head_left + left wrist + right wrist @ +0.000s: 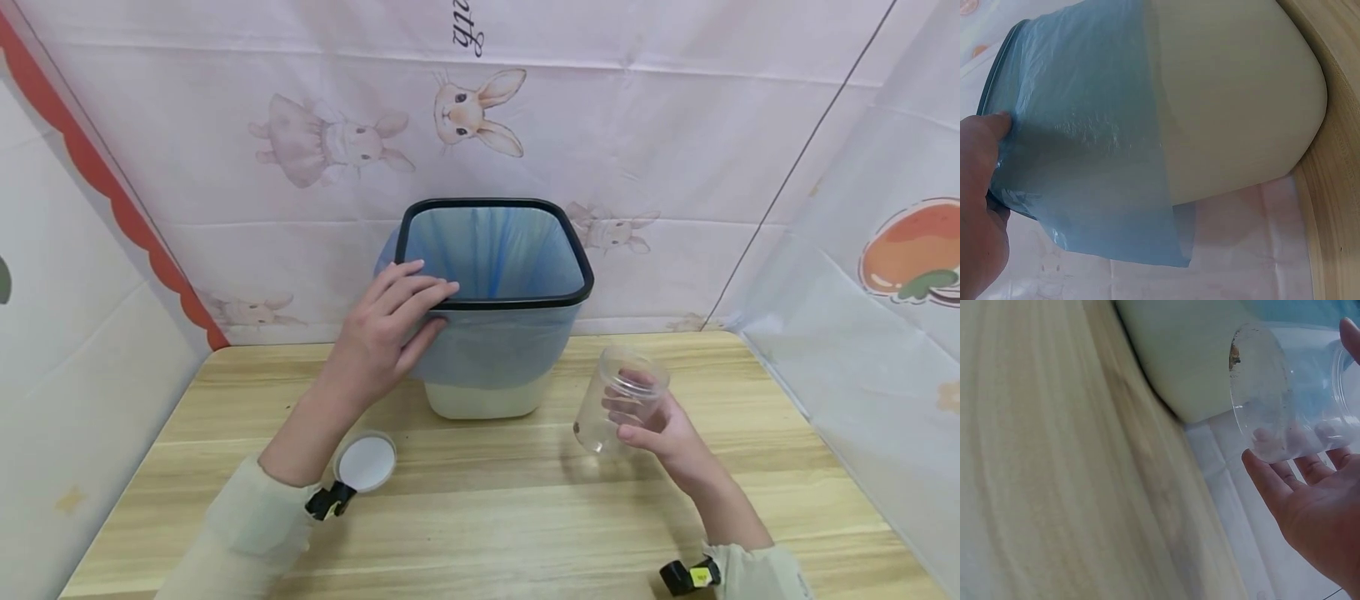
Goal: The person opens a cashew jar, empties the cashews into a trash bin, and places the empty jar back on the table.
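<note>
A cream trash bin (pixel 483 402) stands upright near the back of the table, with a black rim and a blue bag (pixel 498 346) folded down over its outside. My left hand (pixel 382 329) grips the bin's front left rim, fingers over the top and thumb outside. In the left wrist view the thumb presses the bag (pixel 1079 125) near the rim. To the right of the bin, my right hand (pixel 675 437) holds a clear plastic jar (pixel 611 412) tilted above the table. A small brown smudge shows at the jar's bottom (pixel 1254 394); no lid is on it.
A round white lid (pixel 366 462) with a clear edge lies on the wooden table (pixel 480 517) beside my left forearm. Behind the bin hangs a pink wall sheet (pixel 675 150) printed with rabbits. Sheets also close off the left and right sides.
</note>
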Demonstrator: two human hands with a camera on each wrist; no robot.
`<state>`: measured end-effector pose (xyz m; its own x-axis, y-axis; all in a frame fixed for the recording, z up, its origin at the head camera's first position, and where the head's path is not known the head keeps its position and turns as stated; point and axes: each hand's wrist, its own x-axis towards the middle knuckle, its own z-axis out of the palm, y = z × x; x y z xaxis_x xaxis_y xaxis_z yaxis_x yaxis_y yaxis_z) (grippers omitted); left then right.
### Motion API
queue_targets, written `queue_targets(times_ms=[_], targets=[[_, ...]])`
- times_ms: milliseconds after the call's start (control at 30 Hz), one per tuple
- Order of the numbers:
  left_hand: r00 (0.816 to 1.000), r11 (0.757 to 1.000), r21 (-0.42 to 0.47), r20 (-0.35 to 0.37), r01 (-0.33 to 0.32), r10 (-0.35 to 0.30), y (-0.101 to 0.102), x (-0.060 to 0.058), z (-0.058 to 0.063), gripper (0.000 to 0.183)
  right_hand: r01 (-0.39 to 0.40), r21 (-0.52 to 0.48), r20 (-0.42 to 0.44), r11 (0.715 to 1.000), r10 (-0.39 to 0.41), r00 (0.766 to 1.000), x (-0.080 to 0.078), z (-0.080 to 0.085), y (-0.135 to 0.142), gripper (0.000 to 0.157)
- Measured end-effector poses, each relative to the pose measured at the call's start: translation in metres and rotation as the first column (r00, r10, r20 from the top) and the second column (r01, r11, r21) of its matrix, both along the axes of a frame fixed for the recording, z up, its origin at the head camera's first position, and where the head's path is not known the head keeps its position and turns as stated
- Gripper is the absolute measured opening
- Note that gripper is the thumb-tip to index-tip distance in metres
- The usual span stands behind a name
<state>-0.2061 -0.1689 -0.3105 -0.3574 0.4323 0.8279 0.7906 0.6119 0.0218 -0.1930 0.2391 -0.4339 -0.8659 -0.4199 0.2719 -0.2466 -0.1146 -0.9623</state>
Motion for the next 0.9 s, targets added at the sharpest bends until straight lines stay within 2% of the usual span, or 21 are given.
queue_targets(times_ms=[433,633,900], targets=[[1.000,1.000,-0.004,0.012,-0.008,0.008,0.001,0.001,0.000,0.041,0.039,0.044,0.001,0.998,-0.039,0.999,-0.004,-0.021,-0.004,0.084],[1.000,1.000,0.001,0.014,-0.008,0.008,0.001,0.000,0.000,0.041,0.097,0.168,0.025,0.981,-0.103,0.994,-0.004,-0.026,-0.008,0.090],[1.000,1.000,0.002,0.016,-0.003,0.003,0.000,-0.001,-0.002,0.041,0.106,0.281,-0.005,0.954,-0.109,0.994,-0.003,-0.031,-0.010,0.092]])
